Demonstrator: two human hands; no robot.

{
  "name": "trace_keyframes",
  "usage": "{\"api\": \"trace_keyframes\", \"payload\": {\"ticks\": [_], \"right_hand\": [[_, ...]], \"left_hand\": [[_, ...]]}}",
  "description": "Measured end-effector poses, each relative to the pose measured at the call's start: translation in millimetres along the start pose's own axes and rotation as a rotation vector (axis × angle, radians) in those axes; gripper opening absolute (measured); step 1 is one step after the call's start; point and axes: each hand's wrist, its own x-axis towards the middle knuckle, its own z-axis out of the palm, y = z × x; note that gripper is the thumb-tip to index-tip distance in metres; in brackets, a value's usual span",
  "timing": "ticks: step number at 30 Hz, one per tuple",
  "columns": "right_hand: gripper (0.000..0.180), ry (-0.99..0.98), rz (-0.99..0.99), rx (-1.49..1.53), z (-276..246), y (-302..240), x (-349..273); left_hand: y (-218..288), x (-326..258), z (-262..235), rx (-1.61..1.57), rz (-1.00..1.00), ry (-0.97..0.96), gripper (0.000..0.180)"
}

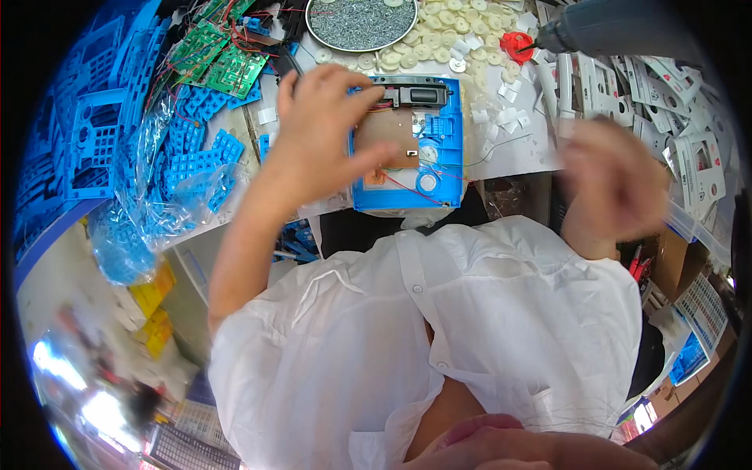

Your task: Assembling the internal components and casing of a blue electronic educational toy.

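Observation:
My left hand (317, 129) reaches over a blue plastic housing (450, 145), its fingers spread. Its fingertips lie by a black part (419, 95) along the housing's far edge, and the thumb stretches over a brown circuit board (395, 129) inside. Thin wires and a round pale disc (427, 182) show in the near part of the housing. My right hand (615, 180) is off to the right, apart from the housing and smeared by motion. Whether it holds anything cannot be made out.
A round tray of small screws (364, 48) and many cream plastic discs (439, 35) lie at the back. A dark power screwdriver (595, 35) points at a red piece (517, 47). Blue parts (98, 145) and green circuit boards (235, 70) crowd the left, white panels (697, 172) the right.

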Motion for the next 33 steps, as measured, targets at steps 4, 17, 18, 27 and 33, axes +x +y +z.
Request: {"api": "trace_keyframes", "payload": {"ticks": [4,17,18,27,33], "right_hand": [[0.038,0.568,-0.197,-0.361,-15.3,57.5,44.7],[0.054,0.448,0.074,0.6,57.3,36.0,105.9],[0.053,0.414,-0.023,0.725,58.9,42.1,101.2],[0.045,0.153,0.297,0.918,61.5,33.3,66.3],[0.045,-0.23,-0.014,1.139,46.9,33.0,31.9]], "left_hand": [[-41.6,61.7,-7.9,0.096,-0.106,0.221,0.015],[-85.8,99.0,43.7,0.418,-0.097,0.059,0.022],[-88.0,99.6,45.6,0.418,-0.087,0.053,0.023],[1.9,49.3,9.5,-0.159,0.006,-0.067,0.014],[40.1,5.0,38.7,-0.19,0.149,0.227,0.017]]}}
